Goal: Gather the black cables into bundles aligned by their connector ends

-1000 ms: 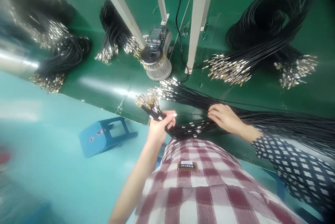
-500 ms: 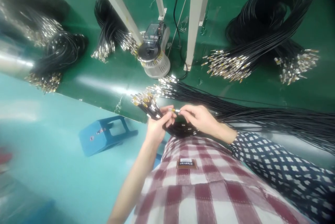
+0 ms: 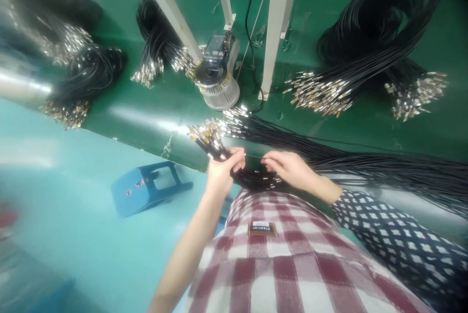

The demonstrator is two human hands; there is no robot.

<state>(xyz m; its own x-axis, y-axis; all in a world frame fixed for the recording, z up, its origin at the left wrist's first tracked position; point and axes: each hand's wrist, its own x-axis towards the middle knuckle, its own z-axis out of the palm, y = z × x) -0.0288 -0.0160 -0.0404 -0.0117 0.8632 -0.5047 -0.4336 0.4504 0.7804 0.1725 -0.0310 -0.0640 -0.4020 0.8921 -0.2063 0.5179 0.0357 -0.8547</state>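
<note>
Since half a second ago, the right hand [image 3: 288, 166] has been drawn away from the fingertips of the left hand [image 3: 222, 170], and a short span of single black cable [image 3: 254, 156] is now exposed between them; by this, one cable appears to be handled apart from the rest. The span is pinched at either end, while a bundle of black cables [image 3: 250, 180] is also clamped in the left hand, at the near edge of the green counter [image 3: 124, 93]. The bundle is slim-stranded and dark, tipped with silvery and yellowish connectors [image 3: 204, 137], fanned out.
</note>
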